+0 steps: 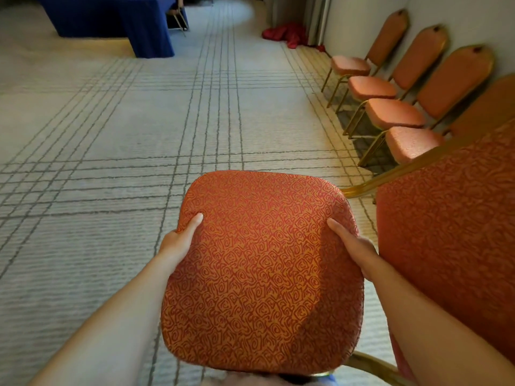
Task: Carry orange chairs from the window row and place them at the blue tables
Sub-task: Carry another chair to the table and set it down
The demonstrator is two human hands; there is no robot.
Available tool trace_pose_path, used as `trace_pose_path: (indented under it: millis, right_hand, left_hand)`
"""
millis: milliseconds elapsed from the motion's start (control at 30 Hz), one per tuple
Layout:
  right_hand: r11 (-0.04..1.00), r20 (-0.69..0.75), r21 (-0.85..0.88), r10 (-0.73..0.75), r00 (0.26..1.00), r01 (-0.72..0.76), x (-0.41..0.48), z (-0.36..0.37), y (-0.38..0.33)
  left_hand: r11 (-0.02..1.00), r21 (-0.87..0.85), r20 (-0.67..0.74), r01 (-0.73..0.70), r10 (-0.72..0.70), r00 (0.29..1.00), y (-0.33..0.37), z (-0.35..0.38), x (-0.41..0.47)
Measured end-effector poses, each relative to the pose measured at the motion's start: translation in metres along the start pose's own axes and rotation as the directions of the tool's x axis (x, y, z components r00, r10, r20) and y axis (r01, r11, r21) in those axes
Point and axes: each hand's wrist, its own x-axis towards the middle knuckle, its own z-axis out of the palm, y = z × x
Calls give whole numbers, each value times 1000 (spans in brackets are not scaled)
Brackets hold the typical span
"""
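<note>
Your left hand and right hand grip the side edges of the orange chair, thumbs on its padded, swirl-patterned seat, right in front of you. A row of orange chairs with gold frames lines the wall on your right. Pale grid-lined carpet stretches to the blue-draped desk far left, and a red cloth heap lies by the wall.

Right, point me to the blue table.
The blue table stands at the top left of the head view, far across the carpet, ahead and left of the held chair; the red cloth lies to its right.
</note>
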Motion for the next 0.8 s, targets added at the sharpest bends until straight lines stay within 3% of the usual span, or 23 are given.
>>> trace_pose_path:
  millis: [233, 433, 800]
  right_hand:
    - [1000, 35, 3, 16, 999, -16, 96, 23, -73]
    - [1000, 70, 6, -17, 997, 16, 202, 24, -183]
    - [1000, 147, -29, 3, 989, 1, 346, 60, -289]
  left_hand:
    - [999, -19, 0, 39, -39, 999, 64, 35, 90]
    - [997, -65, -25, 44, -46, 999, 155, 76, 180]
    - [993, -75, -78, 94, -99, 992, 248, 115, 299]
